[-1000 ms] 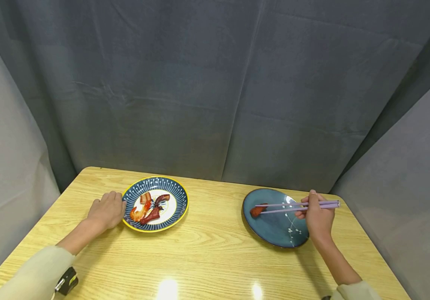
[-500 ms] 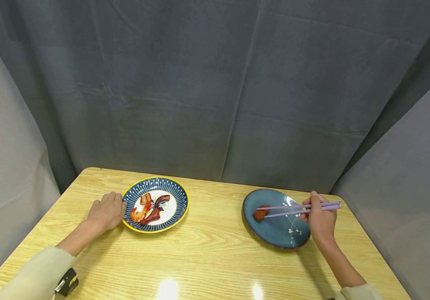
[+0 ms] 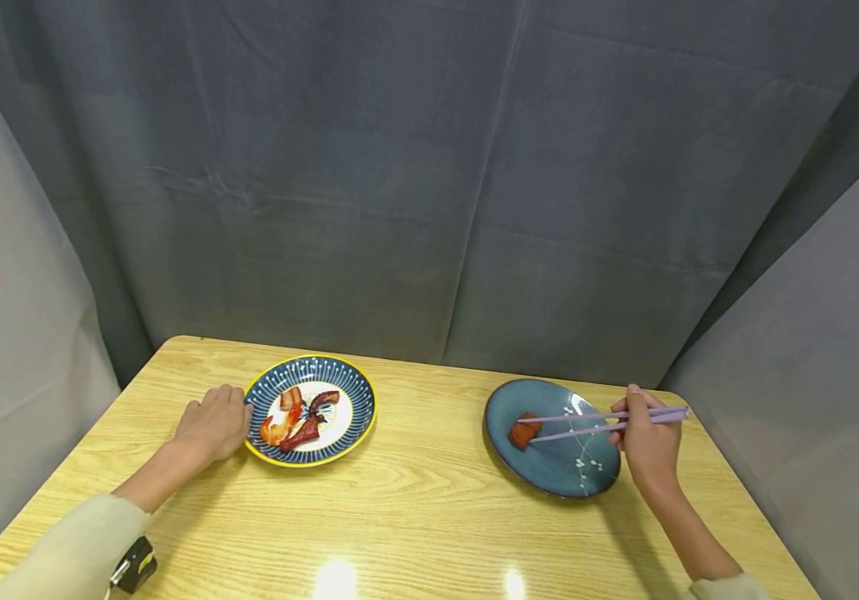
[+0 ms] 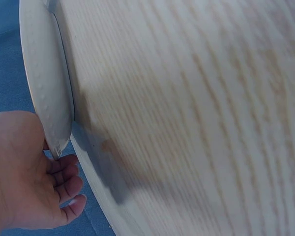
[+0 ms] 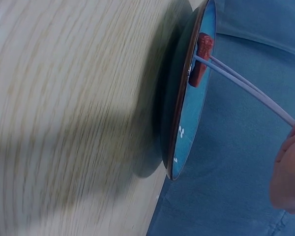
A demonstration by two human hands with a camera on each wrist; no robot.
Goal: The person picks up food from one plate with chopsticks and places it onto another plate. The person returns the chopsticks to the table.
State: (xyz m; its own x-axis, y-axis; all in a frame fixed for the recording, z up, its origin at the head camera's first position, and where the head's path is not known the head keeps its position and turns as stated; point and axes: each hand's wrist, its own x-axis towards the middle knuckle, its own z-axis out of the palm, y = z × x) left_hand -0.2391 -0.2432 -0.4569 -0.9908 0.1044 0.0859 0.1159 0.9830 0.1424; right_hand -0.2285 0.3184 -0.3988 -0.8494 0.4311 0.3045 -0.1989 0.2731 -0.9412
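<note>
My right hand [image 3: 651, 442] grips a pair of lilac chopsticks [image 3: 609, 420]. Their tips are at a reddish-brown chunk of meat [image 3: 525, 431] on the left part of a blue plate [image 3: 564, 467] with white blossom marks. The right wrist view shows the tips on either side of the meat [image 5: 201, 60]. At the left, my left hand [image 3: 213, 419] pinches the rim of a patterned blue-and-white plate [image 3: 365, 400] with a yellow edge, thumb and fingers meeting at the rim [image 4: 57, 152]. On that plate lie a shrimp [image 3: 273, 430], a curled tentacle [image 3: 324, 400] and other meat pieces.
Both plates stand on a light wooden table [image 3: 429, 500], well apart from each other. A dark grey curtain [image 3: 324, 183] hangs behind the table, with pale cloth [image 3: 17, 333] at the sides.
My right hand and the chopsticks have shifted slightly right. The chunk of meat has moved a little right and toward me, turning on the blue plate. My left hand stays at the patterned plate.
</note>
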